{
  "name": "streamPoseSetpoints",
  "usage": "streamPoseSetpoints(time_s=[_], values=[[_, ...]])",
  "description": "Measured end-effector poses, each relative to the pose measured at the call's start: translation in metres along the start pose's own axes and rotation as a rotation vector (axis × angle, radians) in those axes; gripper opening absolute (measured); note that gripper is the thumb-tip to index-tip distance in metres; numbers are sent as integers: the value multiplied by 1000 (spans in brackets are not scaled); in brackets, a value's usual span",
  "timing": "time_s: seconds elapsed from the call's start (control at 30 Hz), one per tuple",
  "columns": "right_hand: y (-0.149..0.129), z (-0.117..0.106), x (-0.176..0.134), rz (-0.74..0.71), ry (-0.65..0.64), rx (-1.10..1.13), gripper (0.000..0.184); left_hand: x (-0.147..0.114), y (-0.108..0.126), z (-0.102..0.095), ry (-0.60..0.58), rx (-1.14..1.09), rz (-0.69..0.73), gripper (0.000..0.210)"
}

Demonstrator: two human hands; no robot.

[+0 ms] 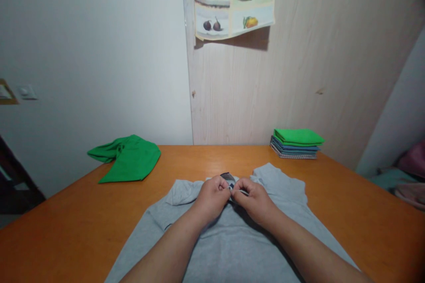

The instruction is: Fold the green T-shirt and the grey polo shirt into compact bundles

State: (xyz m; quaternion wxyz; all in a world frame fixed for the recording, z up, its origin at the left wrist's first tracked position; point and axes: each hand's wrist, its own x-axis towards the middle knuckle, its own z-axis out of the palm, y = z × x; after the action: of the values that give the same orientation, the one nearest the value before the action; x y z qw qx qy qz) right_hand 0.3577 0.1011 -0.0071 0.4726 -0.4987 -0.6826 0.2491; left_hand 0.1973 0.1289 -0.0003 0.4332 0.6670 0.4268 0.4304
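A grey short-sleeved shirt (229, 247) lies spread on the table in front of me, its collar end pointing away. My left hand (215, 193) is closed in a pinch on the shirt's neck area, a little left of its middle. Close beside it, my right hand (251, 196) pinches the same area from the right. Between and behind the fingertips shows a dark inner collar with a small label. The exact bit of fabric under the fingers is partly hidden.
The orange-brown table (66, 221) reaches back to the wall. A crumpled green cloth (136, 159) lies at the back left. At the back right stands a stack of folded cloths (295, 145), bright green on top. A fruit poster (234, 4) hangs on the wall.
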Motion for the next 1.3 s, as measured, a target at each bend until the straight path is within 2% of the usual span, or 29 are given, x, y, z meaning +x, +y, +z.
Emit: streamPoseSetpoints(time_s=[0.2,0.47,0.73,1.1,1.2,1.3], values=[[-2,2,-1,-11,36,-23,15,-1,-1,-1,-34,-28,47,6],[-4,3,-2,14,56,-62,15,-2,-1,-1,11,109,109,9],[3,-1,2,23,-40,36,16,-2,-2,2,43,211,125,7],[3,4,-1,68,29,12,15,-4,5,-2,22,393,262,10],[5,3,1,83,70,27,15,-5,6,0,-9,348,275,9],[5,-1,5,113,117,63,19,-7,9,6,-68,140,172,4]])
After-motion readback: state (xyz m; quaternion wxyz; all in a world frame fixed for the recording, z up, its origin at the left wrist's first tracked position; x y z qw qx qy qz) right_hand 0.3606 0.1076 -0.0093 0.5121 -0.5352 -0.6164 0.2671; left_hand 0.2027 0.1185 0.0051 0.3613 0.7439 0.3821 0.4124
